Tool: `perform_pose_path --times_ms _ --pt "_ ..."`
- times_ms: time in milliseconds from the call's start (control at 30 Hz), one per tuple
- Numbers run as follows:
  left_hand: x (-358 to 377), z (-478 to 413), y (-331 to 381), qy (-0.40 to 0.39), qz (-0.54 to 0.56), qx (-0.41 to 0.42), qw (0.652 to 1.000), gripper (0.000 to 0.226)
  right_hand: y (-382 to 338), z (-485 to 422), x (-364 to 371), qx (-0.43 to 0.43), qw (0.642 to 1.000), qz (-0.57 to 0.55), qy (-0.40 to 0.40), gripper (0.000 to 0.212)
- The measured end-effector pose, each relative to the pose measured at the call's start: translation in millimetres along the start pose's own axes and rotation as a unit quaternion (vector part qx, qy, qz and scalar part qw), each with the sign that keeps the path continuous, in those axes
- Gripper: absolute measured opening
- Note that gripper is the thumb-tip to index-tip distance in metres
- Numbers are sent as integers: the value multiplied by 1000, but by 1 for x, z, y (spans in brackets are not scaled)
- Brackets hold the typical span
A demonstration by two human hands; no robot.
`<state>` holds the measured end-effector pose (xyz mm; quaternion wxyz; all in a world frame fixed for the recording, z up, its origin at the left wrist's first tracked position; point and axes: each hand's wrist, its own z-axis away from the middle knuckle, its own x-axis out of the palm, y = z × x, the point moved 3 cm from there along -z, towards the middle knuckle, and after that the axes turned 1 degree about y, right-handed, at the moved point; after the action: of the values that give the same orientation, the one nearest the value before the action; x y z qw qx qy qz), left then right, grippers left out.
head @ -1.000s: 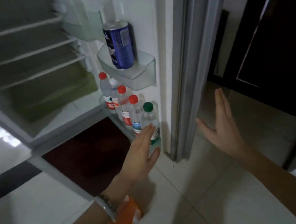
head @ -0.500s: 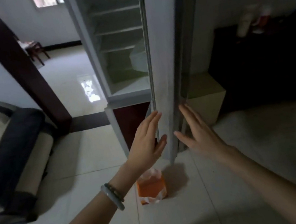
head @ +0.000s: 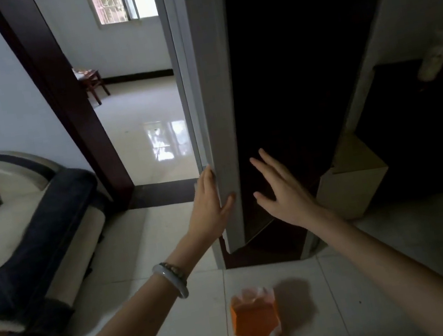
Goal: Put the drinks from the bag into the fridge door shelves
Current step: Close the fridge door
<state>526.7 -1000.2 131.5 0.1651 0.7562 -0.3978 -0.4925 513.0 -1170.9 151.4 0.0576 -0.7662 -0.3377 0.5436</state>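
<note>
The fridge door (head: 215,110) stands nearly closed, showing its grey edge and dark front; its shelves and the drinks are hidden. My left hand (head: 210,207) rests flat against the door's left edge, thumb on the grey side. My right hand (head: 277,191) lies open, fingers spread, on the dark front of the door. Neither hand holds anything. The orange bag (head: 254,319) stands on the white floor tiles near my feet, below the door.
A dark-and-cream sofa (head: 24,251) with a striped cloth fills the left. A dark door frame (head: 65,105) leads to a bright room with a stool (head: 91,84). A beige box (head: 355,178) and a dark cabinet (head: 426,129) stand right of the fridge.
The fridge door has swung from wide open to almost closed, hiding the shelves, can and bottles. Both hands moved onto the door. My view has lifted and shifted back.
</note>
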Motion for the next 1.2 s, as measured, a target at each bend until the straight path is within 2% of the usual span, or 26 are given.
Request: perform_pose_path --times_ms 167,433,667,900,1067,1200 --pt "-20 -55 -59 -15 -27 19 999 71 -6 -78 40 -69 986 147 24 75" --pt "-21 -140 -127 -38 -101 -3 994 83 19 -176 76 -41 967 251 -20 82" --pt "-11 -191 -157 -56 -57 -4 997 94 45 -227 88 0 960 276 -42 81" --pt "0 -227 -191 -109 -136 20 984 98 67 -256 107 40 953 294 -60 82" --pt "0 -229 -198 -130 -145 45 980 106 70 -257 113 43 954 292 -50 81" --pt "-2 -230 -200 -147 -184 36 971 108 59 -253 104 65 971 224 -50 77"
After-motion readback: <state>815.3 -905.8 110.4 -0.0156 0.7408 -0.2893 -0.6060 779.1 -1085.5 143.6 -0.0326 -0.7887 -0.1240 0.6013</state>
